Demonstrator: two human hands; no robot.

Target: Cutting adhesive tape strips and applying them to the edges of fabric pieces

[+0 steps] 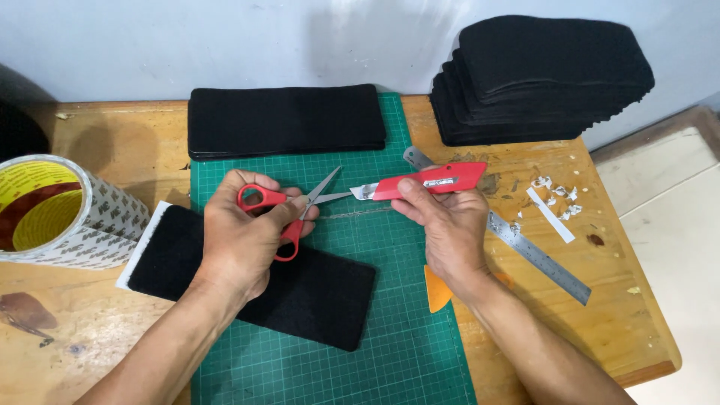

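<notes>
Head cam: near edge of green cutting mat (390, 360) bare. Black felt strip (300, 296) lies across mat's left edge. Left hand (240, 240) grips red scissors (289, 206), blades open, tips touching blade of red utility knife (431, 181), held by right hand (442, 225). Steel ruler (540, 259) just right. Far: felt stacks (540, 82) at wall.

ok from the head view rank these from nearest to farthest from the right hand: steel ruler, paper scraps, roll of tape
From the right hand:
1. Steel ruler: runs right beside and under the hand, on its right.
2. Paper scraps: farther right, on the bare wood.
3. Roll of tape: far left edge, beyond the left hand.
</notes>
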